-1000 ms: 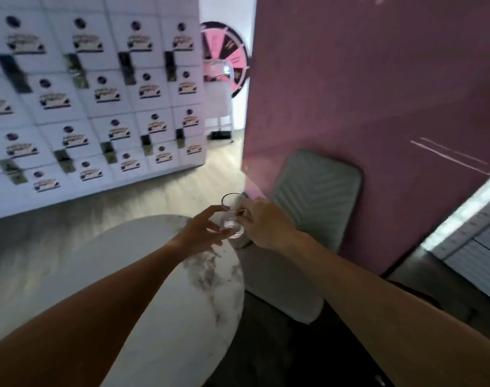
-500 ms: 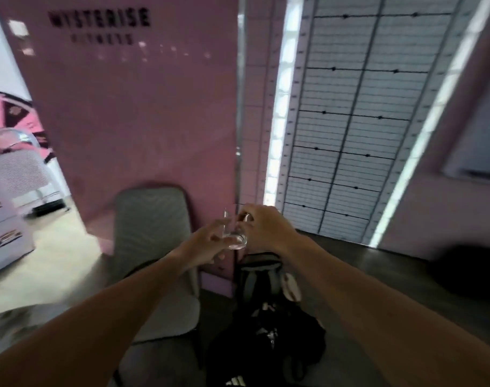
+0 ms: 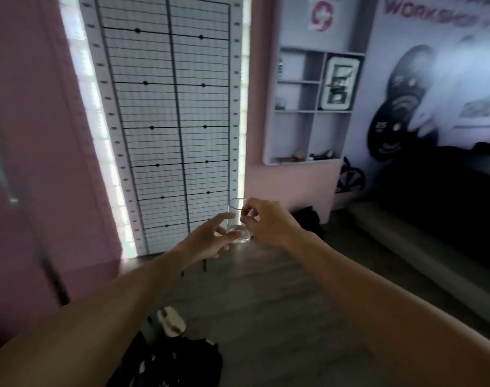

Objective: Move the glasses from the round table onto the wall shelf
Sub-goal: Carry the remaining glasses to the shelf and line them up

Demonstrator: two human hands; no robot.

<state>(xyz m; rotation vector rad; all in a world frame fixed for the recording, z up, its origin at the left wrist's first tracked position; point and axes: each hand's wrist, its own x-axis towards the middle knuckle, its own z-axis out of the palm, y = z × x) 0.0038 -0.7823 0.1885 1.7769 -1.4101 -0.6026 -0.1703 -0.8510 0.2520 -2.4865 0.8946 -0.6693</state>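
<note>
Before the wall shelf (image 3: 308, 107) now, right hand (image 3: 269, 222) pinches the glass (image 3: 238, 222); left hand (image 3: 210, 241) fingers have spread off it

Clear empty glass (image 3: 238, 222) upright, held midair between hands.

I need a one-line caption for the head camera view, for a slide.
Right hand carries a clear glass by its rim, left hand open beside it, facing the wall shelf.

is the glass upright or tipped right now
Upright. The glass has its rim on top and its thick base below, with the right hand pinching its side. The left hand is open beside it.
</note>
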